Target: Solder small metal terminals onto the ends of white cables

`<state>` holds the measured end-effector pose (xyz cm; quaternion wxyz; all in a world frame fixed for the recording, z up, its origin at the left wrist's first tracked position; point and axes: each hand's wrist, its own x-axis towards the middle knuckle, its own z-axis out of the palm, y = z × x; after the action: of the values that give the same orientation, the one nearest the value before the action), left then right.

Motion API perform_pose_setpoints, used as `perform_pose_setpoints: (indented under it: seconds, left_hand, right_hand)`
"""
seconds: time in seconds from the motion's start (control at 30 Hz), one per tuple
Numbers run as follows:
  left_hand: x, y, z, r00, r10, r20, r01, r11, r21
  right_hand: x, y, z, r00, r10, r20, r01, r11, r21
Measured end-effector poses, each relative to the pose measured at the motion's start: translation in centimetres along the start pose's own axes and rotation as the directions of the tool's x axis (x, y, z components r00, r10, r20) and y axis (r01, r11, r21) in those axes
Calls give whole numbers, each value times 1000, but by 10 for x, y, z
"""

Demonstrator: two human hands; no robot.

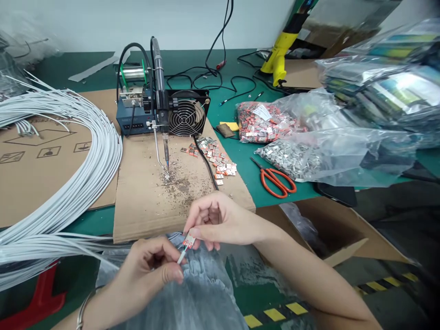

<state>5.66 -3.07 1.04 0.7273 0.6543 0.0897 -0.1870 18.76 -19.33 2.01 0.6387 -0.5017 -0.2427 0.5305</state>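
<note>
Over my lap, in the head view, my right hand [215, 222] pinches a small USB connector [189, 241] with a metal face and red-orange plastic. Thin coloured wires run from the connector into a white cable [182, 256]. My left hand [151, 268] is closed on that cable, just below the connector. Beyond my hands, a soldering iron [166, 149] stands tip down in its stand over a cardboard sheet [137, 201]. Loose USB connectors [225, 168] lie on the cardboard to the right of the tip.
A thick bundle of white cables [99, 169] curves along the left. The blue soldering unit [134, 119] and a fan [186, 117] stand behind. To the right lie orange-handled scissors [277, 181], a bag of connectors [264, 123] and a bag of metal shells [292, 158].
</note>
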Motion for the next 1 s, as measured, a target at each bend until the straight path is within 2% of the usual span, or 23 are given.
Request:
perform_pose_setpoints:
  seconds: [0.33, 0.6, 0.73, 0.8, 0.83, 0.87, 0.9, 0.97, 1.0]
  left_hand:
    - [-5, -6, 1, 999, -44, -8, 42, 984, -174]
    - [-5, -6, -2, 999, -35, -22, 32, 988, -154]
    - [-4, -12, -2, 998, 14, -67, -17, 999, -49]
    - [-3, -17, 0, 993, 88, -81, -76, 986, 150]
    - [-3, -21, 1, 988, 143, -60, -118, 945, 305]
    - [-3, -23, 3, 980, 200, -16, -169, 865, 473]
    - [-4, -25, 3, 966, 253, 46, -226, 749, 623]
    - [-7, -23, 0, 933, 326, 154, -313, 521, 794]
    - [-8, -19, -6, 920, 350, 175, -332, 460, 824]
  right_hand:
    - [-2, 9, 12, 997, -33, -68, 37, 998, 59]
    - [0, 10, 15, 996, -59, -60, 63, 996, 70]
    - [-3, 9, 15, 995, -76, -59, 78, 996, 40]
    - [-12, 6, 12, 994, -81, -79, 77, 995, -62]
    - [-19, 4, 8, 988, -104, -112, 88, 986, -138]
    - [-27, 2, 4, 968, -172, -185, 129, 966, -223]
    - [-35, 0, -1, 919, -290, -267, 204, 930, -306]
    - [-52, -4, -14, 777, -478, -410, 284, 847, -450]
    - [-60, -4, -21, 719, -542, -436, 315, 812, -491]
